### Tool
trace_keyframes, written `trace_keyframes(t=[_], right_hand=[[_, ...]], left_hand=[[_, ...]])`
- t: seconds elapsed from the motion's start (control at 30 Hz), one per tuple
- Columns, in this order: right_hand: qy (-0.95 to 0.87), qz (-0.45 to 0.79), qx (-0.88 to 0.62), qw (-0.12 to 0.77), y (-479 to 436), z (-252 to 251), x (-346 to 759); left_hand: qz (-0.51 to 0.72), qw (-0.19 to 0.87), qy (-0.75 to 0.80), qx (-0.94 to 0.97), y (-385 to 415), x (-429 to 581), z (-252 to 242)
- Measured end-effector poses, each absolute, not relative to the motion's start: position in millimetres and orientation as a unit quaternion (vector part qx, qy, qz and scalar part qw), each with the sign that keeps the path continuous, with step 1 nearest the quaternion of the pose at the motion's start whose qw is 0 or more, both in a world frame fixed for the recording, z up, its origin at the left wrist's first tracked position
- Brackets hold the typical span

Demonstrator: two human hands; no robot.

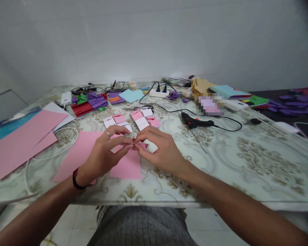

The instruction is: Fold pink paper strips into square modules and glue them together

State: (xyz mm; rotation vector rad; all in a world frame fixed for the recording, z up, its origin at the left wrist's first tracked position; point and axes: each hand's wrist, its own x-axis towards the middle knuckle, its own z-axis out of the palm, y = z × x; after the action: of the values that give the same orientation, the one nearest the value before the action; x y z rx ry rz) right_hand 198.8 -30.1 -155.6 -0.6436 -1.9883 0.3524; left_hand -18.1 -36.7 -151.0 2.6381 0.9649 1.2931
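In left grip (100, 155), right grip (165, 150): pink paper (143, 145).

Double pinch going on, tips pretty much meeting in the middle
Left hand (102, 150) and right hand (164, 148) both have thumb and index squeezed together, knuckles up, fingers curved. Left forearm (45, 205) and right forearm (228, 201) slant in from the bottom corners, kinda making a V upside down.

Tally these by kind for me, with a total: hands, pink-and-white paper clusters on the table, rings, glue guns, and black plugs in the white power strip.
Left and right hands: 2
Pink-and-white paper clusters: 2
Ring: 1
Glue gun: 1
Black plugs in the power strip: 2
Total: 8
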Motion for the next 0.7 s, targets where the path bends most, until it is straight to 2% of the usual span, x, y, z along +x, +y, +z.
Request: trace_keyframes(t=[0.2, 0.5, 0.7], right_hand=[[-0.830, 0.121, -0.221, 0.497, -28.4, -156.2, 198.7], [-0.838, 0.135, -0.197, 0.490, -29.6, -154.2, 197.9], [-0.827, 0.156, -0.234, 0.487, -21.1, -148.2, 209.9]], left_hand=[[0.411, 0.029, 0.295, 0.862, -40.6, -19.2, -147.0], [0.421, -0.066, 0.265, 0.865, -43.9, -12.8, -145.5], [0.439, -0.049, 0.291, 0.849, -40.8, -22.7, -136.3]])
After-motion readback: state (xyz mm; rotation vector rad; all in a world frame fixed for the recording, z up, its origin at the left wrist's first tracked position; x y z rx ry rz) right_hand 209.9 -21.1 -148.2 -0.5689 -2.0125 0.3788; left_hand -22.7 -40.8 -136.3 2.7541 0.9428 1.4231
